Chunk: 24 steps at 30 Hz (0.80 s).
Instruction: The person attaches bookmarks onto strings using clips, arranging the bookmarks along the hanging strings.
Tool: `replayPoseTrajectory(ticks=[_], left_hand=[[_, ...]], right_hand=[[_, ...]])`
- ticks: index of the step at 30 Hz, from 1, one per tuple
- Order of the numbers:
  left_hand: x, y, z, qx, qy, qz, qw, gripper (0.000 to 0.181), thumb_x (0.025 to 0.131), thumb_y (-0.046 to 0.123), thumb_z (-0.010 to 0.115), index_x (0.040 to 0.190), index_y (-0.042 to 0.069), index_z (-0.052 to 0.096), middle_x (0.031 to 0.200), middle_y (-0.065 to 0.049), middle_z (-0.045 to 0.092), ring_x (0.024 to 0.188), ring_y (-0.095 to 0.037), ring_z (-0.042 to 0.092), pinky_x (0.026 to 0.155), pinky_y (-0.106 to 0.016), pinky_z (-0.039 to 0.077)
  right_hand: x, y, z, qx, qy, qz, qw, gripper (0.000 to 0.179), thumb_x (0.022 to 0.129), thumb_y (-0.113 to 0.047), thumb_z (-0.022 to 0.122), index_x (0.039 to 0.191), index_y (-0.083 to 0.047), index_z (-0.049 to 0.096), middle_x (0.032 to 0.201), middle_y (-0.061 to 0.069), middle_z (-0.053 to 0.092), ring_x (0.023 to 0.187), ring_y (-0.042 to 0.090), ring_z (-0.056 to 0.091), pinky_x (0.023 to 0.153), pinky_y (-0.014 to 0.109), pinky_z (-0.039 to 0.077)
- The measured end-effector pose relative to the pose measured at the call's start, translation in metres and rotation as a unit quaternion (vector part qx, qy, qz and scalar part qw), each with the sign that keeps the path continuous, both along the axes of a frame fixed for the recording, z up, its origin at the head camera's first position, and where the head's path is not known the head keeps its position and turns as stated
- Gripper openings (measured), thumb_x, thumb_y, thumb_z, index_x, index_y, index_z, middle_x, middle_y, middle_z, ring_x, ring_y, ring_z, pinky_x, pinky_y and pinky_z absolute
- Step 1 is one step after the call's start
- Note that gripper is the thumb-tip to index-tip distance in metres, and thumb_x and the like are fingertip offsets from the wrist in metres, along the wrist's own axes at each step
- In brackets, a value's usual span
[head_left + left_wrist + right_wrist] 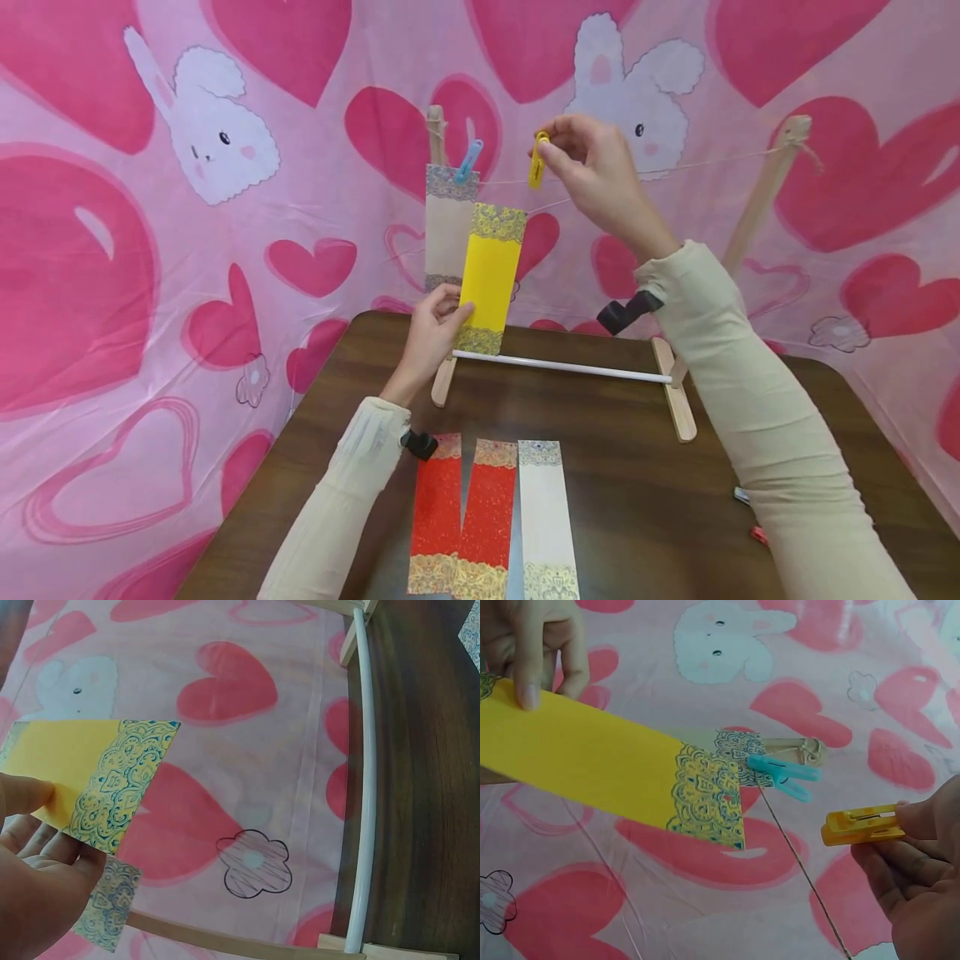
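Note:
My left hand point(433, 329) pinches a yellow paper strip point(491, 279) by its lower left edge, thumb in front. Lace-like patterned bands cross both ends of the strip, which stands upright before the string point(799, 859). Between thumb and fingers, my right hand point(596, 167) holds a yellow clothespin point(862, 823), above the string and to the right of the strip's top. Behind the yellow strip, a pale strip point(444, 225) with patterned ends hangs from the string under a light blue clothespin point(468, 162). The yellow strip covers part of it.
Two wooden posts point(757, 200) carry the string, with a white rod point(562, 365) joining their feet. Two red strips point(487, 517) and a white strip point(546, 517) lie on the brown table point(630, 500). A red clothespin point(760, 534) and a pale one point(742, 496) lie near the right sleeve.

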<state>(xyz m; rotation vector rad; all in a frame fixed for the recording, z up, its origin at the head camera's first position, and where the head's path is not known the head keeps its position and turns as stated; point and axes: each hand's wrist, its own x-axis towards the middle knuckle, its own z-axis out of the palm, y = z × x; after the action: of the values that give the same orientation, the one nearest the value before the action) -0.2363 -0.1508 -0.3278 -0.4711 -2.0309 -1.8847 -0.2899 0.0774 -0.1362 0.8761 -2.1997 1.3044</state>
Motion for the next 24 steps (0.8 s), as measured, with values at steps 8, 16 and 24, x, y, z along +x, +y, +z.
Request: replayPoseTrajectory(ticks=[8, 16, 24], left_hand=[[-0.014, 0.002, -0.006, 0.001, -0.007, 0.02, 0.9998, 0.018, 0.095, 0.0, 0.064, 0.109, -0.01, 0.06, 0.098, -0.028, 0.068, 0.084, -0.019, 0.069, 0.078, -0.025, 0.056], [-0.02, 0.005, -0.011, -0.004, -0.015, 0.03, 0.9994, 0.015, 0.094, -0.002, 0.064, 0.106, -0.009, 0.06, 0.096, -0.028, 0.069, 0.085, -0.022, 0.069, 0.079, -0.025, 0.055], [-0.017, 0.006, -0.017, -0.027, -0.042, 0.026, 0.9984, 0.017, 0.095, 0.0, 0.064, 0.108, -0.01, 0.061, 0.099, -0.03, 0.068, 0.092, -0.034, 0.069, 0.079, -0.027, 0.055]], right_hand=[[-0.012, -0.03, 0.005, -0.01, 0.03, -0.004, 0.9995, 0.023, 0.097, -0.013, 0.064, 0.114, 0.002, 0.065, 0.105, 0.01, 0.068, 0.094, 0.013, 0.064, 0.093, 0.022, 0.05], [-0.026, -0.043, -0.007, 0.035, 0.009, -0.016, 0.9992, 0.021, 0.098, -0.012, 0.063, 0.113, 0.002, 0.065, 0.102, 0.011, 0.071, 0.091, 0.017, 0.064, 0.088, 0.023, 0.052], [-0.027, -0.033, -0.03, 0.096, -0.001, -0.017, 0.9952, 0.023, 0.099, -0.013, 0.062, 0.116, 0.001, 0.066, 0.111, 0.012, 0.071, 0.104, 0.019, 0.068, 0.089, 0.03, 0.056]])
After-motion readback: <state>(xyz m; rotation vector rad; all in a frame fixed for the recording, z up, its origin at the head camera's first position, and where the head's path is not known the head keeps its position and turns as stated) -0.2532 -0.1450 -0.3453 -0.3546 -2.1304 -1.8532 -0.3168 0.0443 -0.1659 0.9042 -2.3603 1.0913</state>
